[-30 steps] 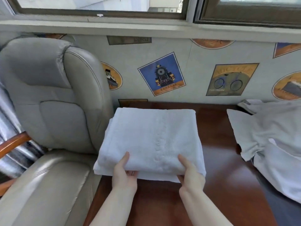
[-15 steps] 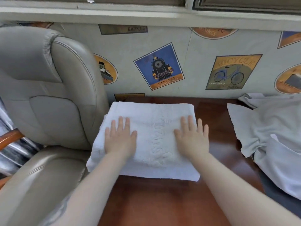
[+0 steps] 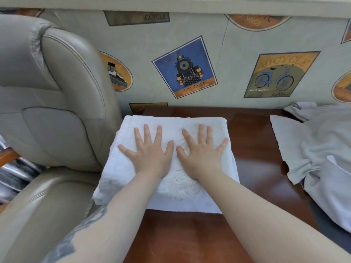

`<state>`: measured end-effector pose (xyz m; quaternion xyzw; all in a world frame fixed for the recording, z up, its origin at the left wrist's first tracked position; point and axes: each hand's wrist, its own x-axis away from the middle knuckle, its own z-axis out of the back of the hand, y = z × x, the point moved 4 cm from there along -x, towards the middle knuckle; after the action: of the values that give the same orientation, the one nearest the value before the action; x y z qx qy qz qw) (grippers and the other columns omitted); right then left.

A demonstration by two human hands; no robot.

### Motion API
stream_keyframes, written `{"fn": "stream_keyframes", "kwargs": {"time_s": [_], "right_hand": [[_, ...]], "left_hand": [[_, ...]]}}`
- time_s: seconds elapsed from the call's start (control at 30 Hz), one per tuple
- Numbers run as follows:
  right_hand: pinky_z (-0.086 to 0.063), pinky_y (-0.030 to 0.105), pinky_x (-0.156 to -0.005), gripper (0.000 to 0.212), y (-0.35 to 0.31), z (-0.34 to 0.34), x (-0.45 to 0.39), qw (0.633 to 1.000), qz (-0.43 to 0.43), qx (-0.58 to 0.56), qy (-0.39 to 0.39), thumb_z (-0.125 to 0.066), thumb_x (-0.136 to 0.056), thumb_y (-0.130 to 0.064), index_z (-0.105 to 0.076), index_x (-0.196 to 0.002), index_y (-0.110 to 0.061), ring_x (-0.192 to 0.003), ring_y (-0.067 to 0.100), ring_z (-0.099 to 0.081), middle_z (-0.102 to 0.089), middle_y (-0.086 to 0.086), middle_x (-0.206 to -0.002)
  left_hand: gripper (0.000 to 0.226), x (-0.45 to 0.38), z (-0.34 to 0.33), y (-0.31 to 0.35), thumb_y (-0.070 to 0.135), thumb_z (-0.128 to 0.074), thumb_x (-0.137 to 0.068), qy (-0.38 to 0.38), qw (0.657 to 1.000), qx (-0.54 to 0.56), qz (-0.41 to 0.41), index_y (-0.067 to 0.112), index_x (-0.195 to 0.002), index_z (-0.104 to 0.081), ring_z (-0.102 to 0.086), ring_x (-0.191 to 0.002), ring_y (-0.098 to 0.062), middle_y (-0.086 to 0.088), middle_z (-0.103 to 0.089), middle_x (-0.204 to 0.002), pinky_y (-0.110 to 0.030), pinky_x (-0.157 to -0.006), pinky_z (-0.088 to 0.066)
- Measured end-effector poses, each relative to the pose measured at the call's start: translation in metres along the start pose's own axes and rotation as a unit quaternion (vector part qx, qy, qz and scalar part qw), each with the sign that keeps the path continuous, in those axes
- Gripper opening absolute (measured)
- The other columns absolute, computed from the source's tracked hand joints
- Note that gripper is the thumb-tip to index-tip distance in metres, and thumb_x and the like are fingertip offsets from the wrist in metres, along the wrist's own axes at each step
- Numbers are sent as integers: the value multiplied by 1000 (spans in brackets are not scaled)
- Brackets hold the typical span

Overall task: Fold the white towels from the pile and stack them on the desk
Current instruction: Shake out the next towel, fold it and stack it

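folded towel (image 3: 171, 194) lies on the desk (image 3: 252, 149) beside the chair (image 3: 57, 111). i press left hand (image 3: 150, 158) and right hand (image 3: 201, 158) flat, fingers spread. soft, light; take it by the edges.

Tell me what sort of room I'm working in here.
Probably a bedroom or hotel room, not a laundry. A dark wooden desk stands against wallpaper with a train poster print, a grey padded armchair sits beside it, and the folded white towels carry an embossed logo.
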<state>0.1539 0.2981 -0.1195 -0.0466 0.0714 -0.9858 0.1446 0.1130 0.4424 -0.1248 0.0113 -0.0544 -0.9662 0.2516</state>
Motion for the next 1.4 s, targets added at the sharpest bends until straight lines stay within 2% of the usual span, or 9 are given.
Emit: {"fn": "stream_keyframes", "kwargs": {"time_s": [0.13, 0.3, 0.47, 0.6, 0.77, 0.93, 1.17, 1.3, 1.4], "right_hand": [[24, 57, -109, 66, 3, 1, -5, 999, 23, -29, -38, -18, -92, -65, -2, -153, -46, -149, 21, 21, 15, -2, -163], [16, 31, -117, 57, 18, 16, 36, 981, 134, -139, 6, -37, -100, -35, -23, -155, -28, -150, 7, 2, -11, -7, -164], [14, 41, -118, 55, 55, 11, 88, 994, 78, -72, 6, -18, -105, -40, -2, -157, -33, -150, 10, 15, 9, -9, -164], [0, 43, -121, 62, 109, 13, 131, 998, 28, -41, -36, -33, -104, -29, -1, -157, -32, -151, 16, 8, 6, -4, -165], [-4, 43, -122, 62, 220, 28, 181, 990, -108, -37, -80, -40, -99, -29, -15, -156, -30, -151, 17, 2, 3, 1, -165], [-19, 38, -115, 62, 329, 68, 204, 986, -163, -18, -13, -51, -92, -27, -27, -149, -20, -146, 19, -18, -20, 1, -159], [-13, 36, -120, 82, 447, 80, 174, 989, -126, -72, -17, -59, -87, -17, -11, -154, -12, -149, 23, -12, -15, 4, -162], [-45, 31, -85, 32, 461, 56, 175, 992, -84, -80, -56, -55, -91, -16, -52, -122, -13, -110, 28, -56, -61, 7, -118], [-33, 27, -74, 19, 456, 24, 225, 993, 11, -43, -107, -45, -88, -1, -51, -84, -18, -86, 23, -48, -54, 1, -78]], "left_hand": [[67, -6, -1, 0, 70, 4, -88, -23, 1000, -9, 3, 44, -150, 12, 18, -148, -27, 4, 14, -163, -76, -101, 11], [64, 6, 9, 8, 63, 1, -94, -37, 999, -35, 12, 39, -150, 19, 20, -148, -25, 2, 20, -162, -69, -110, 8], [62, 76, 11, 45, 51, -4, -100, -22, 999, -14, -35, 29, -154, 14, 13, -150, -24, 0, 16, -163, -50, -120, 2], [61, 152, 0, 127, 44, -17, -103, -34, 987, -10, -155, 29, -154, 12, 15, -150, -24, 1, 17, -163, -49, -120, 2], [58, 213, -9, 230, 32, -27, -103, -164, 943, 37, -289, 28, -156, -4, 13, -150, -20, 2, 11, -163, -44, -119, 7], [57, 252, -8, 324, 29, -36, -100, -186, 926, 104, -312, 26, -154, -18, 3, -151, -19, 4, -3, -164, -39, -121, -1], [50, 289, -29, 402, 24, -39, -97, -185, 936, 171, -245, 26, -147, -36, -20, -145, -16, 6, -25, -158, -31, -116, -12], [55, 295, -30, 411, 13, -47, -93, -97, 948, 235, -192, 27, -145, -37, -19, -146, -13, 14, -30, -151, -28, -119, -11], [71, 312, -40, 412, 4, -48, -88, -107, 956, 192, -192, 28, -151, -27, -2, -149, -10, 10, -12, -161, -31, -121, -1]]}}
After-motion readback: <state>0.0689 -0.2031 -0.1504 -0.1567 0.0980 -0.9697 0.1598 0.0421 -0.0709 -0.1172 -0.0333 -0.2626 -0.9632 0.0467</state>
